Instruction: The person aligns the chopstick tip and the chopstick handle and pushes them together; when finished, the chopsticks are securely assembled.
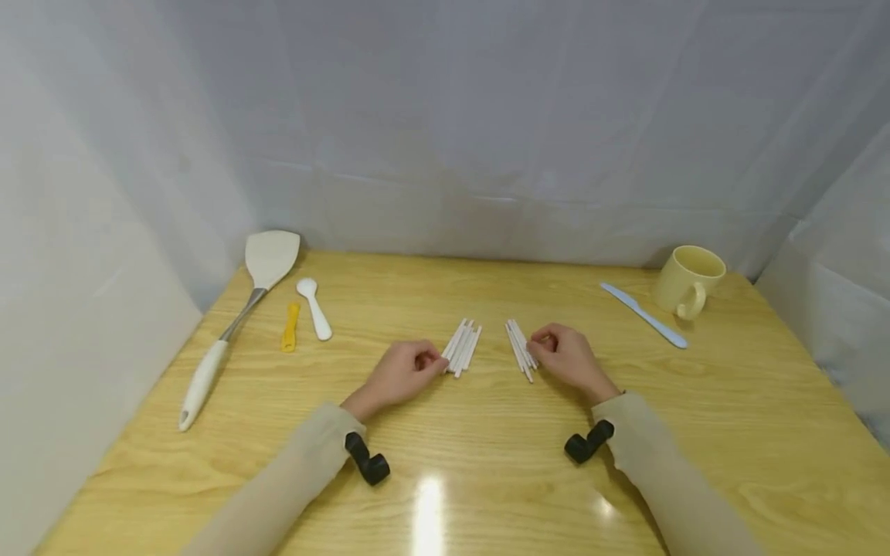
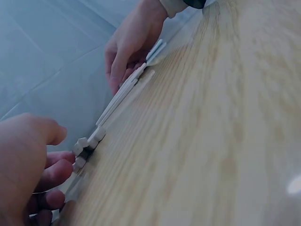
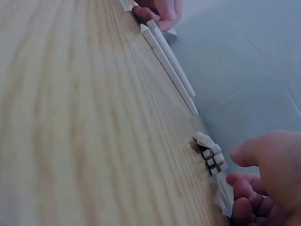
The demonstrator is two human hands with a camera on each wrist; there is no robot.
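Observation:
Two small piles of thin white sticks lie side by side near the middle of the table. Beside the left pile (image 1: pixel 462 349) is my left hand (image 1: pixel 403 372), its fingers loosely bent; the left wrist view shows its fingertips at the ends of the sticks (image 2: pixel 97 135), thumb apart, nothing pinched. My right hand (image 1: pixel 568 359) is at the outer side of the right pile (image 1: pixel 518 349). In the right wrist view its thumb and fingers are apart, close to the stick ends (image 3: pixel 214 157). Whether the right fingertips touch them, I cannot tell.
On the left lie a white spatula (image 1: pixel 271 259), a white spoon (image 1: pixel 318 318) and a small yellow utensil (image 1: pixel 290 328). A light blue knife (image 1: pixel 647 315) and a yellow mug (image 1: pixel 674 287) are at the right. Pale sheeting (image 1: pixel 445 139) hangs behind the wooden table (image 1: pixel 501 479).

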